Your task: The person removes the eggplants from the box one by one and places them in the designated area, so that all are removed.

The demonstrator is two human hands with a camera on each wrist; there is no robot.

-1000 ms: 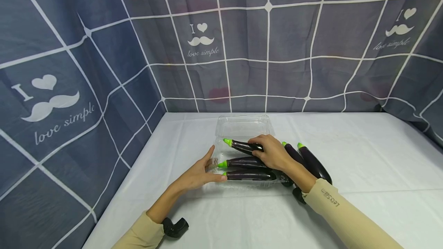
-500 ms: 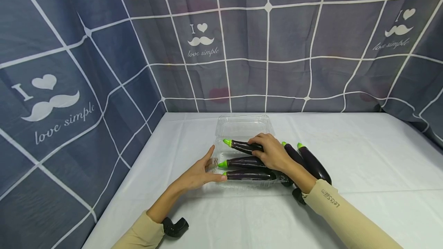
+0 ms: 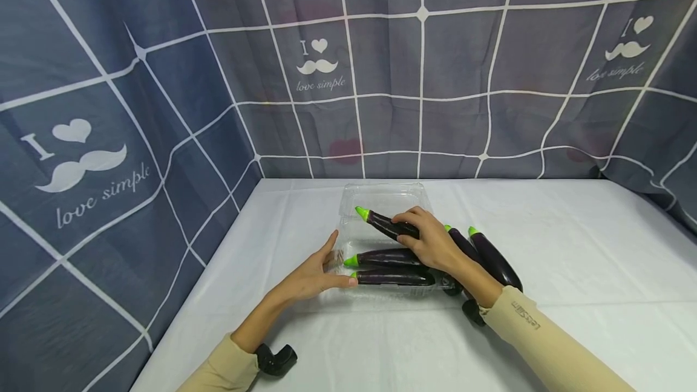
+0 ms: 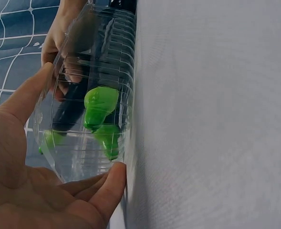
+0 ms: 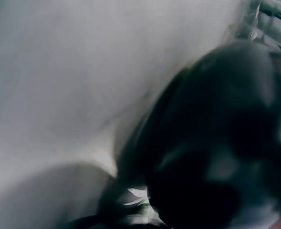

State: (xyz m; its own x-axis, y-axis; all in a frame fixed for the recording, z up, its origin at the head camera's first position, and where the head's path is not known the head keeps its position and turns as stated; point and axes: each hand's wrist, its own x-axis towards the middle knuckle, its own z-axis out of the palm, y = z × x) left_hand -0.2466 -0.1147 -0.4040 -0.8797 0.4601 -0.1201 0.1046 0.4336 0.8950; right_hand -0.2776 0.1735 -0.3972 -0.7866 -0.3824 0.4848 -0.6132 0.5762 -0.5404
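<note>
My right hand [image 3: 430,238] grips a dark eggplant [image 3: 388,222] over the back part of a clear plastic box, its bright green stem end tilted up and to the left. Two more eggplants lie side by side in the box, a middle one [image 3: 389,257] and a front one [image 3: 394,276]. My left hand [image 3: 307,272] holds the box's left end with thumb and fingers spread. In the left wrist view the fingers meet the clear box wall [image 4: 121,52], with green stem ends [image 4: 101,107] behind it. A large, blurred eggplant [image 5: 216,138] fills much of the right wrist view.
The box's clear lid [image 3: 381,195] stands open at the back. To the right of the box, two eggplants [image 3: 494,259] lie on the white tablecloth [image 3: 588,241], partly behind my right forearm. A black wrist device [image 3: 276,360] sits by my left sleeve. A checked curtain [image 3: 381,65] rises behind.
The green stem end of the eggplant in my right hand has risen and tilted up, away from the middle eggplant. My left hand has stayed in place on the box.
</note>
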